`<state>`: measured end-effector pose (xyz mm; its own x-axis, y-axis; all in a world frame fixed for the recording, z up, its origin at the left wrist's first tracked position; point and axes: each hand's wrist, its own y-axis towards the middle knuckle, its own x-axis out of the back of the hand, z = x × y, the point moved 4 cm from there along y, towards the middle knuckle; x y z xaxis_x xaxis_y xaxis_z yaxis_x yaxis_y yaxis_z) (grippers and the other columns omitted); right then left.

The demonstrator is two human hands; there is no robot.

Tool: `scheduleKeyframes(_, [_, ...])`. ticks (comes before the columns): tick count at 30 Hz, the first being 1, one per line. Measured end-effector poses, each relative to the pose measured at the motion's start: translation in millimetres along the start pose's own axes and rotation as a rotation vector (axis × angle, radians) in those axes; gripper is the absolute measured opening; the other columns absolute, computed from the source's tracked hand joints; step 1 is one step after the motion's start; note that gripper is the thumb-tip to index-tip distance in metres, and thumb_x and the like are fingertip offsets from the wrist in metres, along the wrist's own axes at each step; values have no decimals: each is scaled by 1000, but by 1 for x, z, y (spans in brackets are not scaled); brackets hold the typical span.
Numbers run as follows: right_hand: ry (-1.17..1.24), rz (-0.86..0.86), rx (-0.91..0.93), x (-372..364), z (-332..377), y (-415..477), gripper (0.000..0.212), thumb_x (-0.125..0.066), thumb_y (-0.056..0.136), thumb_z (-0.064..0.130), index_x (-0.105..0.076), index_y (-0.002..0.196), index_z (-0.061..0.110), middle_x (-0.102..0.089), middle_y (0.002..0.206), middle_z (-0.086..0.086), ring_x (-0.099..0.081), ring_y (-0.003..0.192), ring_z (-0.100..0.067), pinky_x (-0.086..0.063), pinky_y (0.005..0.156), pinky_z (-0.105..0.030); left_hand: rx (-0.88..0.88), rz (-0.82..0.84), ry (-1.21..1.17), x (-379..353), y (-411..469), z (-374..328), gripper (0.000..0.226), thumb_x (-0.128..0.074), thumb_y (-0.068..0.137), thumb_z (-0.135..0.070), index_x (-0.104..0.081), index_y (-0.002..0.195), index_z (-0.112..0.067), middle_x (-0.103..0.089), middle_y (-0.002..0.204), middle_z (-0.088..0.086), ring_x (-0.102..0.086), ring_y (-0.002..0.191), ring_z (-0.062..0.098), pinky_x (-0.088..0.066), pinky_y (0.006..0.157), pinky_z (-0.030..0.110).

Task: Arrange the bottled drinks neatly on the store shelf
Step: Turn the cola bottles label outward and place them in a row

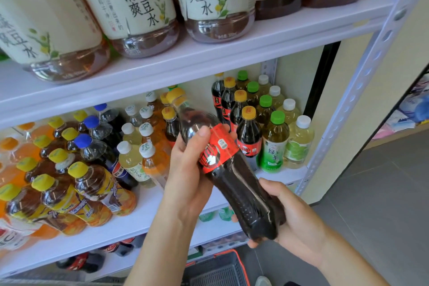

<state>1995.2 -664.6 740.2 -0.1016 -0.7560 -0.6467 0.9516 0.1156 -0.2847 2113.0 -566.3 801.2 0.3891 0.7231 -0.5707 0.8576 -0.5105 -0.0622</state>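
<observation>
white store shelf (pixel 209 58) holds rows of bottled drinks (pixel 267 127). before it, left hand (pixel 185 169) grips the tilted cola bottle (pixel 229 169) at its red label; right hand (pixel 292 223) cups its base, fingers curled round it.

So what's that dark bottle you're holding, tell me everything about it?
It's a clear plastic bottle of dark brown drink, with a yellow cap and a red label. It's tilted, cap toward the shelf and base toward the person. The left hand grips it round the label; the right hand cups its base.
</observation>
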Motion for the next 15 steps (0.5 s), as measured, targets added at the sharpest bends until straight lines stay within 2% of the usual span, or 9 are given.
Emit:
scheduleKeyframes(2, [-186,-69,121,4,3,0,47,-73,76,43,-68,117,21,-69,99,-13,-67,85,-25,-55,68,-40,-78,-12,81,-1,1,-3,43,-70,75,-22,-58,114,-9,-70,100,16,-70,92,30,-59,78,42])
scheduleKeyframes(4, [-397,-163,242,7,7,-1,52,-78,71,43,-59,119,36,-68,101,-4,-68,86,-20,-56,75,-37,-145,-68,138,-1,2,-8,45,-76,72,-20,-59,114,-13,-68,96,11,-68,85,24,-57,79,40])
scheduleKeyframes(7, [-501,-265,346,11,9,-4,60,-83,66,37,-55,119,37,-67,97,0,-67,78,-20,-58,69,-37,-178,-119,174,0,5,-10,43,-77,72,-21,-58,110,-14,-67,88,5,-67,78,18,-57,75,36])
scheduleKeyframes(9, [-389,-237,329,10,10,-7,61,-86,64,36,-60,119,31,-68,97,-8,-66,76,-24,-56,60,-35,-154,-107,165,0,5,-10,42,-80,68,-26,-60,104,-16,-67,83,1,-67,74,16,-57,70,33])
scheduleKeyframes(11, [-202,-165,233,10,10,-7,61,-86,63,43,-66,117,24,-68,99,-19,-67,78,-34,-52,50,-33,-115,-68,118,1,5,-13,48,-83,62,-30,-61,103,-17,-68,86,2,-68,75,17,-58,69,34])
scheduleKeyframes(13, [-49,-107,117,10,7,-7,58,-77,70,52,-70,113,15,-68,91,-25,-67,68,-37,-49,44,-30,-67,26,71,1,5,-16,60,-88,61,-25,-61,113,-16,-68,102,12,-69,88,26,-59,79,41])
scheduleKeyframes(15, [54,-41,29,10,1,-7,51,-57,82,52,-74,106,10,-68,84,-25,-65,59,-33,-46,43,-28,-13,135,46,-1,3,-16,79,-94,54,-25,-57,123,-16,-60,119,24,-62,105,38,-51,92,54])
